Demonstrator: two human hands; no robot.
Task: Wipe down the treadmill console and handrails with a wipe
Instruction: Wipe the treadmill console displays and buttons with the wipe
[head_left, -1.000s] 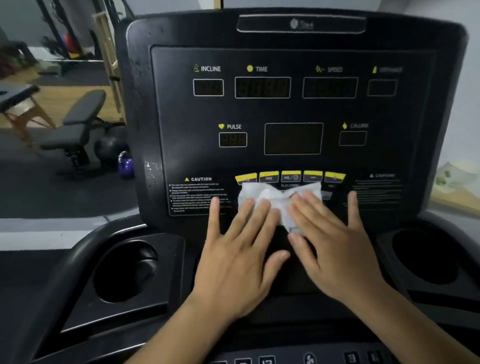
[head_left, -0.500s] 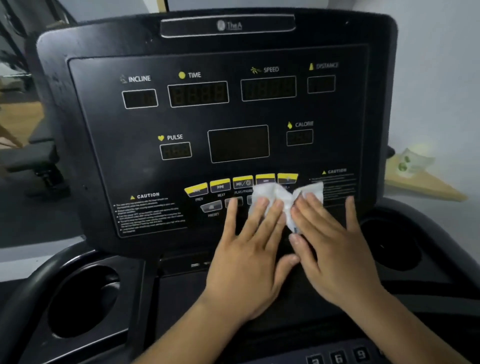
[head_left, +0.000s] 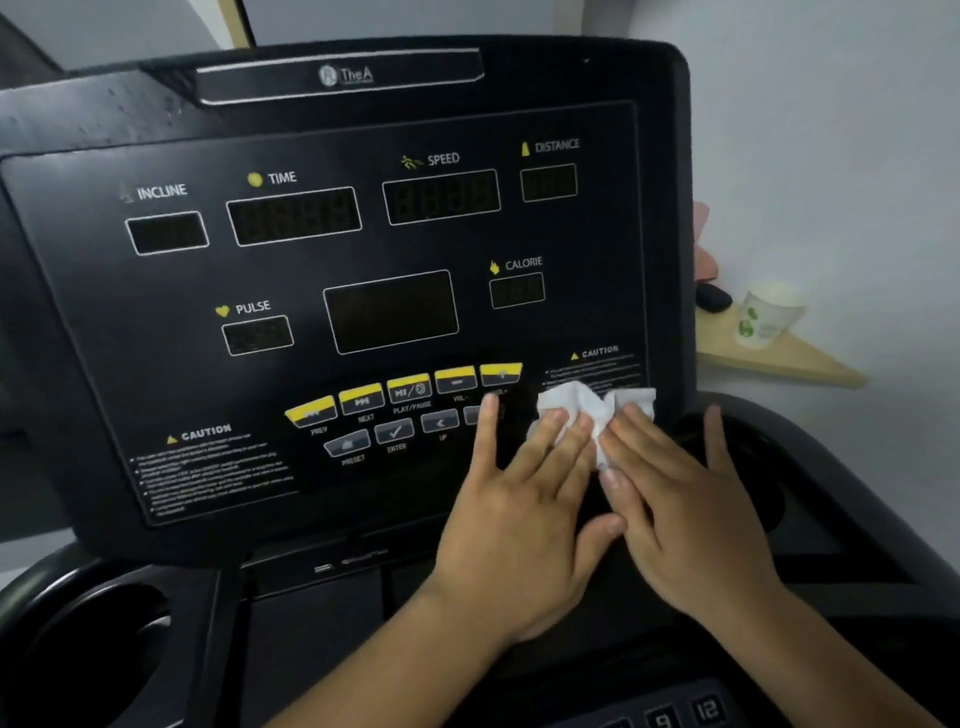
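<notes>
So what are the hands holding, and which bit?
The left hand and right hand press the lower half of a white wipe flat against the console; neither grips it.

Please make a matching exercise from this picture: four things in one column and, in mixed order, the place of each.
1 wipe
2 paper cup
3 cup holder
4 PLAY/PAUSE button

A on the wooden shelf
B in the yellow row
C under the left hand and right hand
D below the console, far left

Pairs: 1-C, 2-A, 3-D, 4-B
</notes>
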